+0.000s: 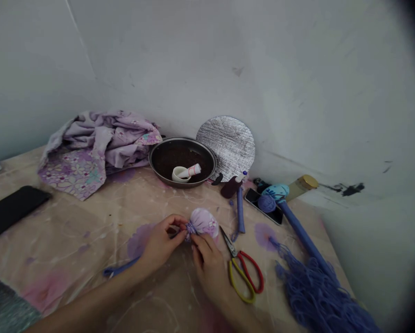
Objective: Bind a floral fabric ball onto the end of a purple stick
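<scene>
A round cloth ball [203, 220], light purple with pink flowers, is bunched into a neck wound with purple yarn [191, 228]. My left hand [166, 238] pinches that neck from the left, thumb and forefinger together. From below, my right hand [207, 254] has its fingers closed at the same neck, under the ball. Just right of my right hand lie scissors [233, 252] with one red and one yellow handle, blades slightly apart. A blue-purple wrapped stick [124, 267] runs partly hidden behind my left forearm.
At the back are crumpled floral cloth [124, 138], a dark pan [154, 169] holding a small cup [180, 174], and a silver disc [231, 145]. To the right lie a phone [252, 196], a teal-headed stick [301, 229] and loose yarn [325, 296]. A black object [13, 210] lies left.
</scene>
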`<state>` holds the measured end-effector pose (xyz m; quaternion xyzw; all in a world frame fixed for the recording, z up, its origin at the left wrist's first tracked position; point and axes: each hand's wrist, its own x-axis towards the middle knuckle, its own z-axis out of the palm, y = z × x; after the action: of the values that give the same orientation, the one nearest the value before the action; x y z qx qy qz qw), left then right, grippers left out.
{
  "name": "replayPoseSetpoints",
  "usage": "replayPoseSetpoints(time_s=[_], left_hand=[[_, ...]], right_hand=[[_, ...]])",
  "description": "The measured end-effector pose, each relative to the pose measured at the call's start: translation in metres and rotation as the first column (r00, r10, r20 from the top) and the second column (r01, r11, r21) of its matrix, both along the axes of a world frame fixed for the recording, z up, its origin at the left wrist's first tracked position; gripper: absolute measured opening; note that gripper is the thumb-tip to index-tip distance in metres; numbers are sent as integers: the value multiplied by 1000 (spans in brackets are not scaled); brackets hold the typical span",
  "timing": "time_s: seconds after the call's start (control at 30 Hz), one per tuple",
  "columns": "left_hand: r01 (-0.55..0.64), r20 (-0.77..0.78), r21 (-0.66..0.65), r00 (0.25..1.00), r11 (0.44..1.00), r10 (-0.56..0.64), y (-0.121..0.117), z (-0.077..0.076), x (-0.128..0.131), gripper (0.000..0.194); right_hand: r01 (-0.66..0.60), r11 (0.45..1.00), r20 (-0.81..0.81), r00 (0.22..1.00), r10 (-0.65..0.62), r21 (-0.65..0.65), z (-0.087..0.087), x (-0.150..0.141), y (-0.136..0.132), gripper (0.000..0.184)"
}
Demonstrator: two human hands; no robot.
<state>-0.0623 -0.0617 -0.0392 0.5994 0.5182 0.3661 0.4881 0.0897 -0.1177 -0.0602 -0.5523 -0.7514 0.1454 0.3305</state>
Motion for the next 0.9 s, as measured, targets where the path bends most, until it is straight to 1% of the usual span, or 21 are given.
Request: replayPoseSetpoints(time_s=[0.07,0.13,0.17,0.23,0.3,0.33,0.43,0.6,0.73,0.77,0.9], left_hand=[[58,-4,42,998,997,-58,2,0,-5,17],[150,-87,144,987,978,-139,6,3,-10,22],[210,-151,209,972,955,-180,10,4,-12,24],[340,-278,319,926,885,-256,16,7,-17,23],[439,-372,371,878,818,-302,22,8,-20,20],[471,-406,384,858,794,-313,24,8,-21,19],[523,-492,430,819,736,-295,26,3,-23,19],[617,-609,554,758,560,-232,30,-8,-28,21],[672,-642,582,726,458,-248,38,-9,-29,22],[677,-639,592,725,438,-257,40,-8,-29,22],[661,-577,639,750,393,-323,46,-6,-30,22]], right_hand=[[12,1000,-12,1000,-13,-5,2,-2,1,29],[26,1000,-15,1000,-26,-2,3,-4,2,28],[32,999,-14,999,-32,0,3,-5,3,28],[39,999,-13,999,-39,-2,3,-6,3,28],[44,999,-13,999,-44,-8,3,-7,3,28],[48,999,-14,999,-48,-13,4,-8,3,28],[65,997,-27,997,-66,-35,6,-10,4,26],[101,993,-15,995,-102,-56,11,-14,6,23],[119,991,8,993,-119,-57,13,-16,6,22],[123,991,12,992,-122,-57,13,-16,7,22],[132,990,14,991,-131,-54,13,-16,7,21]])
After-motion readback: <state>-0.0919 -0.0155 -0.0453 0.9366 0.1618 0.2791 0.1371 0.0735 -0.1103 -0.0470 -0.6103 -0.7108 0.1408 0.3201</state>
